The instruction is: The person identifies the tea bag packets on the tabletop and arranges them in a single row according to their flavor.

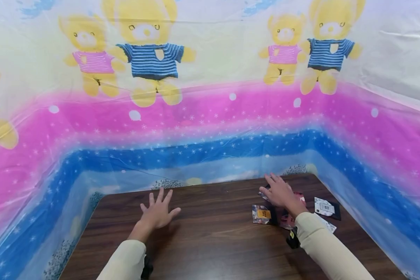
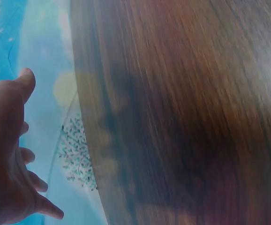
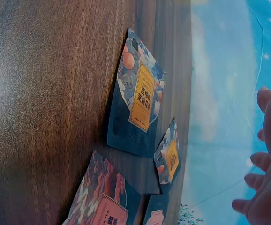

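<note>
My left hand [image 1: 157, 212] is spread flat with straight fingers over the bare dark wood table [image 1: 203, 241] and holds nothing. The left wrist view shows the same left hand [image 2: 9, 154] open beside the table's edge. My right hand [image 1: 280, 192] reaches with straight fingers over a cluster of small snack packets at the table's far right. The right wrist view shows the right hand [image 3: 267, 178] open, apart from a dark blue packet with an orange label [image 3: 138, 101], a smaller one like it [image 3: 169, 157] and a pink packet [image 3: 102, 201]. I cannot tell if the right hand touches a packet.
A dark blue packet [image 1: 262, 214], a pink packet [image 1: 287, 221] and a white-and-black packet [image 1: 326, 207] lie near my right wrist. A plastic sheet printed with teddy bears [image 1: 210, 97] walls the table on the far side, left and right.
</note>
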Available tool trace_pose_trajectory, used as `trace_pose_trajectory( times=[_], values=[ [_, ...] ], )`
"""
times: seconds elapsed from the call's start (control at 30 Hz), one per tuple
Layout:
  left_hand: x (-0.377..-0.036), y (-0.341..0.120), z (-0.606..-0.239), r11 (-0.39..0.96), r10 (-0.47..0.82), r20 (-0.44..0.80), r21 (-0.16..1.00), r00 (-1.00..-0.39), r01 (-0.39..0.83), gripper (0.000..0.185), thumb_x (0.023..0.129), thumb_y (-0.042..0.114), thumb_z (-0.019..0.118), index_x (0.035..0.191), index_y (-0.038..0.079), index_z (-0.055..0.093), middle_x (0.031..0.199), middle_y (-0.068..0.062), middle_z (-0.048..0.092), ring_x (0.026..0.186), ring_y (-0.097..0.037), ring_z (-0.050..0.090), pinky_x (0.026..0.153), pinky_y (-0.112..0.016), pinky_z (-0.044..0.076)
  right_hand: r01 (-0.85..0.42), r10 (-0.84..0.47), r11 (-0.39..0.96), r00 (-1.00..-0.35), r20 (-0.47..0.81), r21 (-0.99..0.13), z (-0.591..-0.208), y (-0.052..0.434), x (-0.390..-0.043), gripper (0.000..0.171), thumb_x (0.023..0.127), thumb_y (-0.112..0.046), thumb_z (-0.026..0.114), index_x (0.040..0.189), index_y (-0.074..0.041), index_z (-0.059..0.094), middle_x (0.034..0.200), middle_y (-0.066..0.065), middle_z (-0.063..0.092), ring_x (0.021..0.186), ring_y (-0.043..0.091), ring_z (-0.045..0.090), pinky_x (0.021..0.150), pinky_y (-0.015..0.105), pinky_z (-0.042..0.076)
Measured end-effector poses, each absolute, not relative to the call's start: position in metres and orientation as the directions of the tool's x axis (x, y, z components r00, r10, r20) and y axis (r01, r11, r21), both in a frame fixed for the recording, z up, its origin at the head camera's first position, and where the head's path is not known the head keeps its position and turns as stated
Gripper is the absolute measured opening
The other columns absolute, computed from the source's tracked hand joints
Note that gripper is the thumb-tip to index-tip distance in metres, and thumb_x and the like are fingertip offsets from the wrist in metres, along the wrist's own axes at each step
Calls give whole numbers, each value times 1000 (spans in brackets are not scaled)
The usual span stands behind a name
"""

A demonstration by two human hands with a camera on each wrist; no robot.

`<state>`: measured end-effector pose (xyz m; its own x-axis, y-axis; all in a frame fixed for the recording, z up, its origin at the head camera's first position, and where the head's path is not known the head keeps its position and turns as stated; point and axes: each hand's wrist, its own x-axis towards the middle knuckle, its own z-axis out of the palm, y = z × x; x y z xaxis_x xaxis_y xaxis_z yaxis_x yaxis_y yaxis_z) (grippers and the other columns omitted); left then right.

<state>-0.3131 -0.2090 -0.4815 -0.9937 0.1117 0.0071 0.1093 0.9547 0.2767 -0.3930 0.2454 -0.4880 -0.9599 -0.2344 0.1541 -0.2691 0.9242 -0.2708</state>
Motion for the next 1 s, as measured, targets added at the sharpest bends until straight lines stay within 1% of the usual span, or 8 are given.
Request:
trace_pose_trajectory(
  times=[0.13, 0.2, 0.37, 0.6, 0.7, 0.8, 0.93, 1.0],
  values=[
    [-315, -200, -483, 945, 137, 27, 297, -990, 139, 81, 101, 55, 55, 163, 13, 25, 169, -24, 13, 151, -60, 10, 109, -84, 14, -317, -272, 898, -945, 180, -304, -491, 245, -395, 63, 106, -35, 52, 158, -2, 35, 163, 28, 30, 148, 49, 32, 115, 67, 32],
    [-316, -195, -484, 937, 152, 46, 310, -987, 159, 78, 101, 49, 58, 162, 12, 28, 168, -24, 17, 150, -59, 14, 110, -83, 16, -316, -270, 890, -946, 180, -329, -493, 245, -397, 62, 106, -35, 52, 157, -3, 37, 163, 27, 30, 148, 48, 32, 115, 66, 33],
    [-324, -177, -490, 915, 203, 112, 332, -973, 229, 70, 100, 37, 64, 158, 8, 37, 165, -24, 30, 149, -55, 25, 110, -78, 26, -285, -225, 885, -954, 198, -368, -499, 247, -402, 56, 107, -34, 51, 155, -6, 43, 161, 24, 36, 146, 47, 37, 114, 64, 36],
    [-335, -137, -494, 872, 323, 223, 308, -920, 380, 59, 98, 29, 68, 149, 4, 50, 155, -23, 46, 142, -48, 43, 110, -68, 39, -277, -189, 880, -950, 248, -386, -508, 252, -409, 47, 104, -20, 53, 148, -3, 52, 152, 25, 47, 137, 45, 48, 109, 62, 42],
    [-338, -119, -494, 850, 381, 253, 282, -889, 445, 56, 97, 27, 70, 145, 4, 54, 150, -23, 51, 138, -46, 49, 108, -64, 44, -281, -196, 877, -950, 244, -390, -513, 253, -413, 44, 103, -15, 54, 146, -2, 54, 150, 25, 49, 135, 45, 51, 107, 61, 44],
    [-339, -102, -495, 840, 421, 259, 251, -869, 481, 52, 97, 26, 70, 143, 5, 57, 147, -20, 55, 135, -41, 53, 108, -57, 47, -286, -205, 872, -950, 234, -397, -519, 254, -417, 42, 102, -9, 56, 143, -2, 57, 148, 25, 51, 134, 45, 52, 107, 60, 45],
    [-339, -78, -498, 833, 456, 241, 223, -857, 506, 49, 99, 28, 68, 143, 9, 58, 146, -15, 56, 135, -35, 54, 109, -49, 48, -281, -208, 875, -954, 218, -394, -526, 259, -421, 39, 100, -5, 58, 139, -2, 61, 145, 24, 53, 132, 44, 54, 106, 59, 46],
    [-339, -66, -501, 828, 472, 234, 212, -850, 519, 47, 100, 28, 67, 143, 11, 59, 146, -12, 57, 135, -32, 55, 108, -47, 49, -286, -218, 881, -952, 213, -376, -529, 263, -423, 37, 100, -3, 58, 136, -2, 63, 143, 25, 54, 131, 45, 54, 105, 59, 47]
  ],
)
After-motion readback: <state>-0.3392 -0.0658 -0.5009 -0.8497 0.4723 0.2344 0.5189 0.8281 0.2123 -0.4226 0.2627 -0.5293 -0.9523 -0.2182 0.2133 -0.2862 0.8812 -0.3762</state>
